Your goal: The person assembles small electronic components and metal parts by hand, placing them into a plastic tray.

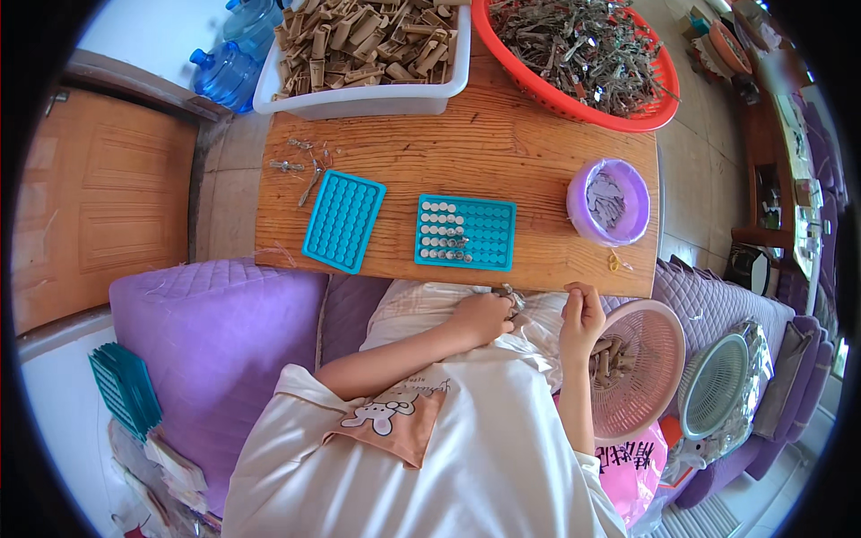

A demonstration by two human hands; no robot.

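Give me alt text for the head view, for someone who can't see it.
A person's left hand holds a shiny piece over the lap; the right hand, curled, is by the wooden table. On it are two teal trays, one partly filled with pale discs, a purple bowl, white bin and red basket.

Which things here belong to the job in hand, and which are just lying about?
Likely in the job:
metal piece in the left hand
teal tray with white discs
white tub
red basket
purple bowl
pink basket

Likely lying about:
blue water jugs
yellow ring
pink bag
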